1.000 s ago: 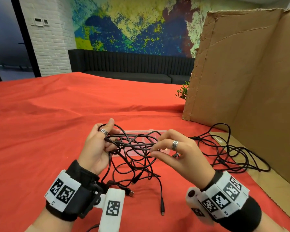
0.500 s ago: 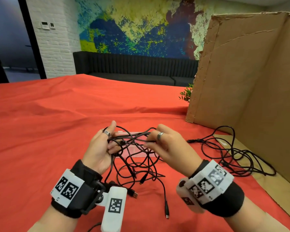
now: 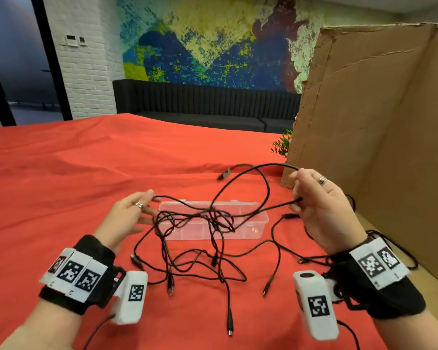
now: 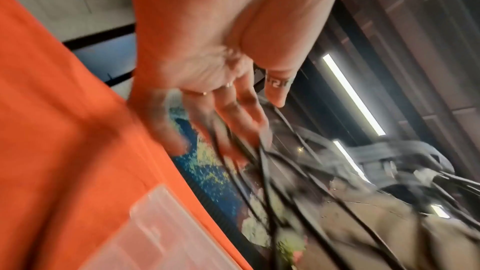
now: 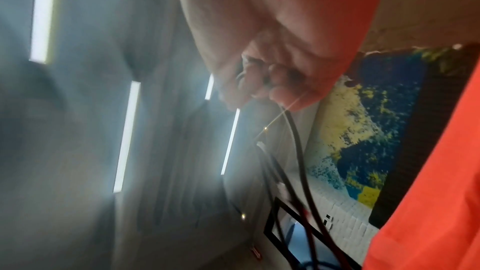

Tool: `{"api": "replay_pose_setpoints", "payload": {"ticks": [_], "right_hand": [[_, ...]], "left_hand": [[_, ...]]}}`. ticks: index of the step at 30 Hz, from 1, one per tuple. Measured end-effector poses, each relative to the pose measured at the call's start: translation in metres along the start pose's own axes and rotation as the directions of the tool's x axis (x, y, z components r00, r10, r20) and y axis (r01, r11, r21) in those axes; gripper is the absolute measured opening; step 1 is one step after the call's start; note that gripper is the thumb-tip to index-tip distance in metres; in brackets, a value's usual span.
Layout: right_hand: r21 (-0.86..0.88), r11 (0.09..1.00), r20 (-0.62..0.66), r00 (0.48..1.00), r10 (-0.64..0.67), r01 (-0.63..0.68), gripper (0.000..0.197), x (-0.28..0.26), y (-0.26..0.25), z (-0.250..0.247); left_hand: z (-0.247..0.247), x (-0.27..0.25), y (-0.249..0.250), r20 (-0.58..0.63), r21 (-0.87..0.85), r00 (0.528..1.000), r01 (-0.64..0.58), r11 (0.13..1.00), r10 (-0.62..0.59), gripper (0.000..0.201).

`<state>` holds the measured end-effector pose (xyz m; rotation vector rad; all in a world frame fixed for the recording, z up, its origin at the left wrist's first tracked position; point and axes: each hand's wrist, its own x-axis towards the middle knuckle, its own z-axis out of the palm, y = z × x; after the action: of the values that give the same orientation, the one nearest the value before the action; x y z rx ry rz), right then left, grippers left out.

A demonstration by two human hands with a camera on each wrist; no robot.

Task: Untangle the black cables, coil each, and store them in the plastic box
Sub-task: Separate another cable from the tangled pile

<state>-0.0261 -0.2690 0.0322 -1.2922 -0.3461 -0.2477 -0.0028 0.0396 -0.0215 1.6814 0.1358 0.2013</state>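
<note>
Untangling step, nothing coiled or stored yet. Right hand [image 3: 321, 205] is raised near the cardboard panel [image 3: 364, 122], fingers curled and pinching one black cable at two spots, so a loop runs from the hand out to a free plug end [image 3: 224, 175] hanging in the air and back. Right wrist view confirms the fingers [image 5: 280, 89] closed round cable strands. Left hand [image 3: 129, 215] has fingers loosely spread and fairly straight, a strand passing at the fingertips; blur in the left wrist view means I cannot tell if it really pinches anything, looks more like touching. Tangle of black cables [image 3: 213, 218] hangs between the hands just above and in front of the clear plastic box [image 3: 253, 223], which sits lidless and empty on the red tabletop [image 3: 61, 185]; several plug ends trail on the cloth nearer the person. A second cable bunch [image 3: 400, 251] lies on the right by the cardboard, mostly hidden behind the right wrist.

To do this well, my read: follow the freed plug end back through the knot rather than yanking, since pulling sideways would likely tighten the crossing over the box. Left hand should pin the knot steady, spread the loops, feed the plug through. Keep slack, watch the dangling ends don't snag the box rim
</note>
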Motion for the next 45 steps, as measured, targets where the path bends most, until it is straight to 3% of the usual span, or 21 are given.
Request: {"api": "replay_pose_setpoints", "payload": {"ticks": [2,5,8,10,13,16,21,25,28,31,33,35,36,38,41,43,45], "right_hand": [[-0.098,0.995,0.023,1.0,-0.008,0.011,0.031,-0.001,0.001,0.005],[-0.21,0.978,0.097,0.995,0.013,0.008,0.025,-0.005,0.005,0.018],[-0.269,0.963,0.211,0.976,0.046,0.013,0.019,-0.008,0.008,0.038],[-0.312,0.949,0.25,0.967,0.044,0.038,0.021,-0.008,0.005,0.048],[-0.287,0.955,0.218,0.976,-0.009,0.073,0.024,-0.003,-0.009,0.053],[-0.226,0.97,0.113,0.991,-0.07,0.094,0.025,0.003,-0.026,0.046],[-0.147,0.976,-0.037,0.985,-0.166,0.159,0.025,0.01,-0.037,0.036],[-0.08,0.977,-0.163,0.965,-0.207,0.196,0.025,0.011,-0.04,0.031],[-0.057,0.974,-0.259,0.939,-0.225,0.217,0.028,0.015,-0.037,0.021],[-0.05,0.991,-0.233,0.963,-0.132,0.124,0.029,0.018,-0.03,0.009],[-0.165,0.986,-0.18,0.982,-0.056,0.026,0.025,0.019,-0.023,0.0],[-0.483,0.875,-0.098,0.993,-0.062,0.007,0.009,0.02,-0.018,-0.005],[-0.673,0.74,-0.051,0.997,-0.062,0.012,0.018,0.02,-0.015,-0.006],[-0.894,0.444,0.044,0.998,-0.041,0.057,0.06,0.02,-0.007,-0.001],[-0.961,0.148,0.202,0.958,-0.203,0.234,0.101,0.016,0.001,0.022],[-0.939,-0.082,0.343,0.927,-0.15,0.334,0.097,0.017,0.011,0.038],[-0.891,-0.143,0.432,0.902,0.024,0.43,0.063,0.021,0.019,0.048]], "left_hand": [[-0.007,-0.002,0.007,-0.034,0.186,0.994,-0.092,0.978,0.099,0.028],[-0.004,-0.015,0.029,-0.038,0.295,0.93,-0.339,0.893,0.365,0.017],[0.033,-0.04,0.049,0.261,0.144,0.839,-0.523,0.84,0.478,0.047],[0.06,-0.05,0.053,0.408,-0.011,0.783,-0.51,0.86,0.47,0.057],[0.073,-0.05,0.049,0.477,-0.108,0.814,-0.318,0.942,0.33,0.043],[0.07,-0.048,0.041,0.598,-0.016,0.774,-0.251,0.968,0.21,0.008],[0.066,-0.041,0.04,0.544,0.01,0.8,-0.307,0.952,0.253,0.036],[0.058,-0.028,0.039,0.506,0.182,0.805,-0.449,0.875,0.309,0.021],[0.054,-0.023,0.042,0.466,0.196,0.813,-0.48,0.855,0.349,0.022],[0.054,-0.024,0.045,0.417,0.134,0.839,-0.437,0.889,0.35,0.025],[0.053,-0.022,0.041,0.369,0.093,0.863,-0.403,0.911,0.344,0.024],[0.054,-0.02,0.036,0.323,0.094,0.885,-0.384,0.919,0.336,0.023],[0.055,-0.02,0.035,0.308,0.109,0.892,-0.38,0.919,0.332,0.022],[0.058,-0.02,0.036,0.308,0.117,0.89,-0.387,0.915,0.337,0.02],[0.063,-0.025,0.04,0.353,0.104,0.864,-0.418,0.903,0.359,0.016],[0.065,-0.03,0.042,0.381,0.094,0.853,-0.421,0.902,0.358,0.017],[0.064,-0.032,0.043,0.384,0.058,0.861,-0.384,0.921,0.335,0.019]]}}
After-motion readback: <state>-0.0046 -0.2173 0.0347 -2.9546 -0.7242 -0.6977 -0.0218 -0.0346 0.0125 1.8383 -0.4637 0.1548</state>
